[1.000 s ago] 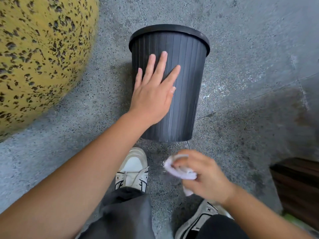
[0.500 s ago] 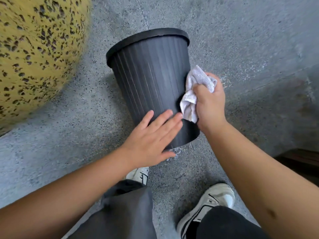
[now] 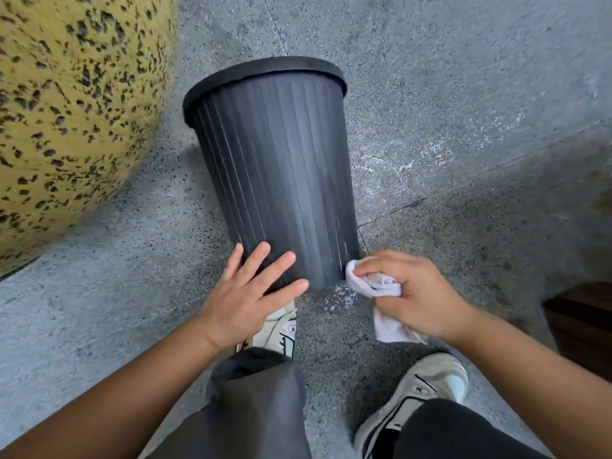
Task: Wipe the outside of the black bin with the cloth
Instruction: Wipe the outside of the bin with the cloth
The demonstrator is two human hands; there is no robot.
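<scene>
Black bin point(image 3: 275, 167) stands on the grey speckled floor point(image 3: 447, 94), beside a yellow speckled boulder point(image 3: 73, 111). Left hand point(image 3: 245, 299) lies flat, fingers straight, against its lower wall; right hand point(image 3: 417, 293) grips the bunched white cloth point(image 3: 371, 283) at the bin's base.

Soft daylight, faint shadows, motion blur, wide-angle bending at edges.

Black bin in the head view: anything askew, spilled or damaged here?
The black bin leans with its rim away from the person, steadied by the left hand. Whitish specks lie on the floor by its base, beside the cloth in the right hand. No damage shows.
</scene>
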